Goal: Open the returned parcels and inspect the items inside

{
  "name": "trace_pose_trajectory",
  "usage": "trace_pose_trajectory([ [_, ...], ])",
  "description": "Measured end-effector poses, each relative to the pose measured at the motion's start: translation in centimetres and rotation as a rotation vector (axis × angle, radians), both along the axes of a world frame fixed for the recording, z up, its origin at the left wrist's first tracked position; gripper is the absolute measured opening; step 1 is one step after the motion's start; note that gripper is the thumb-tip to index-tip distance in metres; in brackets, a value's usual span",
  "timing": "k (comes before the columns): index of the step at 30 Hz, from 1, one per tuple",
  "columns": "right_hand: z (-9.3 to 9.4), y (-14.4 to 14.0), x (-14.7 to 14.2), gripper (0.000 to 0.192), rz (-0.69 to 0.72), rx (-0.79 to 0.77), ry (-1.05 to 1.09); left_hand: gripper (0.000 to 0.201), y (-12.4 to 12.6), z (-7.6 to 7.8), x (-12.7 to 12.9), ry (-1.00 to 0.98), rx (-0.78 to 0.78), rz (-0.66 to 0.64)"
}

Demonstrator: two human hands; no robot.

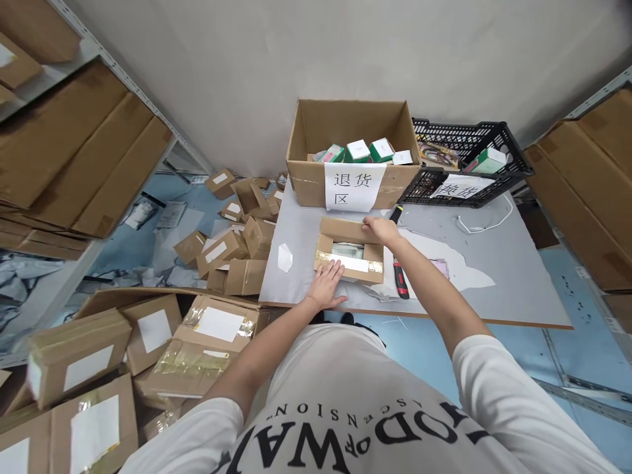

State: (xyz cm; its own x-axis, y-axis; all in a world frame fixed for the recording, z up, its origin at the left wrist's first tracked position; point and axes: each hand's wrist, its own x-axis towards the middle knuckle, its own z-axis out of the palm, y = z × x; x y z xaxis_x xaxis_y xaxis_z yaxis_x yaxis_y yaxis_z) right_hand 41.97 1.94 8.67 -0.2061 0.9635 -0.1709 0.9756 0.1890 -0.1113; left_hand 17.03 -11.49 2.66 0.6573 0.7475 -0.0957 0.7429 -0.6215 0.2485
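A small cardboard box (343, 228) lies on the grey table with its flaps folded out. Something pale (348, 250) shows inside it, too unclear to name. My left hand (326, 286) rests on the box's near left corner, fingers stretched out over the taped flap. At the far right corner, my right hand (381, 230) has its fingers closed on the far flap. A red and black utility knife (400, 280) lies just right of the box. Behind my right hand, a black and yellow handle (395, 214) is partly visible.
A large carton (303, 181) with green and white boxes stands at the table's back, beside a black plastic crate (513, 155). Loose paper (459, 263) lies on the table (518, 289). Taped parcels (162, 368) fill a big box at left; opened cartons (237, 243) cover the floor.
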Motion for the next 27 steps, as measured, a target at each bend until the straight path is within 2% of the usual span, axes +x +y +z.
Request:
trace_pose_trajectory([
  [3,-2.1,-0.2,1.0,0.042,-0.151,0.056,0.086,0.095,0.0,0.0,-0.1,-0.010,-0.007,0.003],
  [6,-4.5,-1.2,1.5,0.051,-0.303,0.037,0.205,0.095,0.1,0.0,0.0,-0.015,-0.011,0.002],
  [9,-5.7,-1.9,1.5,0.050,-0.359,0.049,0.295,0.091,0.2,0.0,-0.1,-0.014,-0.004,-0.003],
  [14,-5.2,-2.8,1.4,0.050,-0.248,0.155,0.282,0.079,1.9,0.8,-1.3,-0.057,-0.015,-0.001],
  [16,-4.7,-3.7,1.6,0.052,-0.201,0.174,0.258,0.083,3.5,1.4,-2.4,-0.090,-0.015,0.005],
  [19,-3.9,-5.8,2.0,0.053,-0.104,0.189,0.245,0.101,6.5,2.2,-4.4,-0.133,0.004,-0.019],
  [23,-3.5,-8.8,2.6,0.060,0.085,0.087,0.242,0.121,10.3,2.2,-6.6,-0.069,-0.044,-0.056],
  [27,-4.1,-10.6,2.5,0.079,0.160,-0.046,0.224,0.116,12.4,1.6,-7.0,-0.023,-0.124,-0.123],
])
